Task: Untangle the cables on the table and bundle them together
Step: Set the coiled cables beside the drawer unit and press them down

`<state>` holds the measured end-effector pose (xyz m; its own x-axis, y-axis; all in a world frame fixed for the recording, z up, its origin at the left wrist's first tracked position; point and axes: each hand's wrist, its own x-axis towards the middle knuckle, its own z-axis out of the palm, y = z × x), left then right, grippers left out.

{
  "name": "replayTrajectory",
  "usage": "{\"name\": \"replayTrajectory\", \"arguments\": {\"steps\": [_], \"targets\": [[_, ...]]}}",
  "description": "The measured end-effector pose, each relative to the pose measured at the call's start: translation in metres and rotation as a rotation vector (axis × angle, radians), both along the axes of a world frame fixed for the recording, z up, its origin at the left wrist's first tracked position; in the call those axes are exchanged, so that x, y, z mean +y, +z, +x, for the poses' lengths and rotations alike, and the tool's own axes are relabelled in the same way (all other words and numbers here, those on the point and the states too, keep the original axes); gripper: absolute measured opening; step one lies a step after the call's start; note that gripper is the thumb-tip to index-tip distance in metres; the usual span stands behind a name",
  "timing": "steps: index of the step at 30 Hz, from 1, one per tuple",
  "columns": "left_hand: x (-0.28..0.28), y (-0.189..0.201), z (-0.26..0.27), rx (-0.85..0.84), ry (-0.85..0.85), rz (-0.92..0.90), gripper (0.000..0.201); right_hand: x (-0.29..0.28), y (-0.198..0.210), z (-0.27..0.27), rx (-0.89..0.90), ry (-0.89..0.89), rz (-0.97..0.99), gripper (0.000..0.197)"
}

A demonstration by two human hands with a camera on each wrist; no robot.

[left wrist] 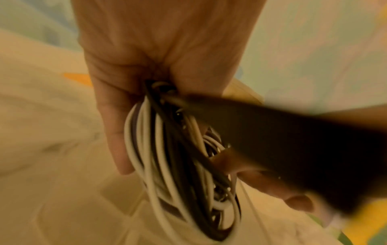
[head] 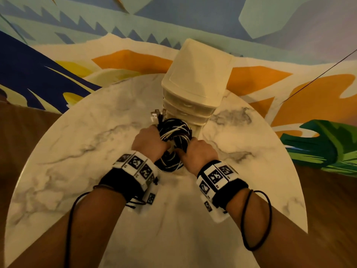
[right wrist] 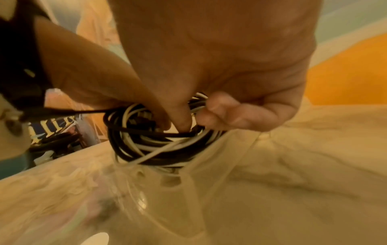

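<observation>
Black and white cables [head: 172, 136], wound into one coil, sit between both hands above the middle of the table [head: 77, 171]. The left hand [head: 147, 141] grips the coil's left side; in the left wrist view its fingers [left wrist: 114, 132] curl round the loops where they gather against the palm, and the coil hangs down from that grip. The right hand [head: 199, 151] holds the coil's right side: in the right wrist view its thumb [right wrist: 180, 116] pokes down into the middle of the loops while the curled fingers [right wrist: 226, 114] clamp strands from the outside. A few plug ends [head: 157, 116] stick out of the coil on its far side.

Marble-patterned and round, the table is white with grey veins. A cream plastic drawer unit [head: 195, 88] stands on its far part, just behind the coil. Both wrists wear black straps with black-and-white square markers [head: 135, 161], and thin black cords loop along the forearms. Behind the table a wall [head: 58, 55] is painted in blue, orange, yellow and green shapes.
</observation>
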<state>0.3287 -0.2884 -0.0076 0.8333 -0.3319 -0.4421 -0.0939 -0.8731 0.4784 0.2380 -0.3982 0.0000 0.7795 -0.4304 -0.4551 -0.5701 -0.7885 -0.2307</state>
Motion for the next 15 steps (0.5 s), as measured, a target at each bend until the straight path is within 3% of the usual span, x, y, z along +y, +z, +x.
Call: {"name": "replayTrajectory", "arguments": {"steps": [3,8,11,15], "targets": [[-0.008,-0.005,-0.001,0.033,-0.094,0.024,0.051,-0.007,-0.005,-0.005,-0.122,-0.003,0.031,0.05],[-0.016,-0.012,-0.006,0.115,-0.112,-0.055,0.049,-0.017,-0.03,-0.028,-0.498,-0.212,0.417,0.072],[-0.024,-0.015,-0.009,0.115,-0.11,-0.023,0.058,-0.02,-0.042,-0.032,-0.573,-0.295,0.514,0.067],[-0.034,-0.015,-0.01,0.074,-0.115,0.117,0.062,-0.021,-0.042,-0.032,-0.561,-0.258,0.532,0.069]]}}
